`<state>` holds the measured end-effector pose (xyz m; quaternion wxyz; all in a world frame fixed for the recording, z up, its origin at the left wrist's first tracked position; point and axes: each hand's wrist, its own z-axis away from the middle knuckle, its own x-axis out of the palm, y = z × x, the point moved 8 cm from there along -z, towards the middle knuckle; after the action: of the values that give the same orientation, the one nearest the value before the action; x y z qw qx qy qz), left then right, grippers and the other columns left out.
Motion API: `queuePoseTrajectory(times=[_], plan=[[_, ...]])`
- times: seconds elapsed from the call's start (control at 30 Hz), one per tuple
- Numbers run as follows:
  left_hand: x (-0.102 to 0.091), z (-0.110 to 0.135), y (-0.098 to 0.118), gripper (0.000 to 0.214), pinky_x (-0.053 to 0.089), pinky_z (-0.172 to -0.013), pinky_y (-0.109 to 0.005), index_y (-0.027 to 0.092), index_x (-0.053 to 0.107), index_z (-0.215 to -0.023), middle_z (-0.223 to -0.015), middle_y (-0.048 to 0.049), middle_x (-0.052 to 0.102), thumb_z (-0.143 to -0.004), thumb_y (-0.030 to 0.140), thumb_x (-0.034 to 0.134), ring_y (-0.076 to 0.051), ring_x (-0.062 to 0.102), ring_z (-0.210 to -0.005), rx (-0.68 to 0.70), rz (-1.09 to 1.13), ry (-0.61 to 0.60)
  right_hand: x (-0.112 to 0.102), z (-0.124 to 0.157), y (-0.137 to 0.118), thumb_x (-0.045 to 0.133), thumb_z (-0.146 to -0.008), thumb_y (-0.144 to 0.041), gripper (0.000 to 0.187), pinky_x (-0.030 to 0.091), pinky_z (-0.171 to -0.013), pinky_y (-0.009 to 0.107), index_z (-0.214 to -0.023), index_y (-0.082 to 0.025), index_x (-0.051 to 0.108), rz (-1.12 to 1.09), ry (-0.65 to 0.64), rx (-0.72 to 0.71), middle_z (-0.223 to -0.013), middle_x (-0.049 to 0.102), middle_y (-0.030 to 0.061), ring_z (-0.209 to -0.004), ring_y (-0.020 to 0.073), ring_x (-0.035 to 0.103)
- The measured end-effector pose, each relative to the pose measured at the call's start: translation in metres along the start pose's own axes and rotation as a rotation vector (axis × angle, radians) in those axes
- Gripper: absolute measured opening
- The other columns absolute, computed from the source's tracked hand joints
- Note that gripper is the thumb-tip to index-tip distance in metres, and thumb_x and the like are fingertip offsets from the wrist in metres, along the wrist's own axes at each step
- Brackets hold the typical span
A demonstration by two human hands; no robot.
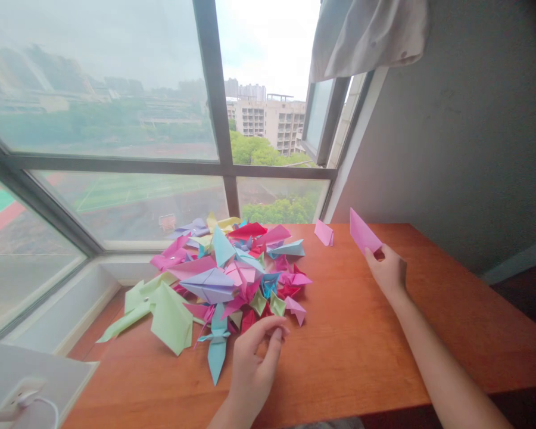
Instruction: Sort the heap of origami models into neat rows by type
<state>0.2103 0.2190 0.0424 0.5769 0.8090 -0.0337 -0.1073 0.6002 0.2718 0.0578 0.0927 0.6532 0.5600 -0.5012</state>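
A heap of folded paper figures (223,277) in pink, green, blue, purple and yellow lies on the wooden table (352,345). My left hand (255,357) rests at the near edge of the heap, fingers curled together close to a blue paper crane (217,348); I cannot make out anything in them. My right hand (388,271) is raised farther back on the right and pinches a folded pink paper (363,232) by its lower corner. Another small pink folded paper (324,232) lies on the table just left of it.
A large window (116,119) runs behind the table, with a sill at the left. A grey wall (464,131) stands at the right and a curtain (366,36) hangs above. A white device with a cable (22,399) sits at the bottom left.
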Motion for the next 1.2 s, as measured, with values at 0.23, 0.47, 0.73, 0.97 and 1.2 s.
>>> queuePoseTrajectory(times=[0.23, 0.47, 0.73, 0.97, 1.2], plan=[[0.002, 0.000, 0.008, 0.015, 0.056, -0.067, -0.025, 0.017, 0.068, -0.098, -0.079, -0.0050, 0.073, -0.091, 0.020, 0.055, -0.017, 0.069, -0.070, 0.054, -0.037, -0.024, 0.082, -0.038, 0.016, 0.049, -0.088, -0.034, 0.032, 0.040, -0.063, 0.029, -0.105, -0.018, 0.070, 0.264, -0.263, 0.155, -0.101, 0.070, 0.0144, -0.082, 0.0232, 0.063], [0.005, 0.001, 0.014, 0.017, 0.056, -0.066, -0.024, 0.019, 0.068, -0.099, -0.079, -0.0047, 0.074, -0.091, 0.016, 0.054, -0.017, 0.070, -0.070, 0.118, -0.096, -0.051, 0.109, -0.053, 0.013, 0.048, -0.089, -0.031, 0.036, 0.043, -0.073, 0.030, -0.117, -0.020, 0.067, 0.281, -0.312, 0.122, -0.113, 0.066, 0.0148, -0.095, 0.0242, 0.062], [0.006, 0.003, 0.015, 0.019, 0.056, -0.068, -0.025, 0.019, 0.067, -0.102, -0.081, -0.0051, 0.074, -0.091, 0.014, 0.053, -0.017, 0.070, -0.071, 0.141, -0.088, -0.072, 0.108, -0.054, 0.011, 0.050, -0.089, -0.037, 0.034, 0.043, -0.072, 0.030, -0.109, -0.017, 0.069, 0.271, -0.267, 0.105, -0.106, 0.066, 0.0141, -0.094, 0.0242, 0.061], [0.005, 0.001, 0.020, 0.020, 0.056, -0.069, -0.025, 0.021, 0.066, -0.105, -0.083, -0.0047, 0.074, -0.092, 0.014, 0.053, -0.017, 0.070, -0.072, 0.179, -0.103, -0.071, 0.098, -0.051, 0.008, 0.046, -0.092, -0.039, 0.034, 0.038, -0.067, 0.029, -0.106, -0.015, 0.067, 0.222, -0.126, 0.079, -0.103, 0.065, 0.0127, -0.090, 0.0221, 0.058], [0.064, 0.045, 0.065, 0.026, 0.058, -0.057, -0.031, 0.034, 0.064, -0.117, -0.084, -0.0101, 0.072, -0.097, 0.040, 0.048, -0.022, 0.070, -0.072, 0.521, -0.223, -0.374, 0.081, -0.041, -0.002, 0.043, -0.094, -0.032, 0.030, 0.031, -0.064, 0.028, -0.112, -0.017, 0.061, 0.146, 0.013, 0.009, -0.106, 0.063, 0.0092, -0.088, 0.0188, 0.054]])
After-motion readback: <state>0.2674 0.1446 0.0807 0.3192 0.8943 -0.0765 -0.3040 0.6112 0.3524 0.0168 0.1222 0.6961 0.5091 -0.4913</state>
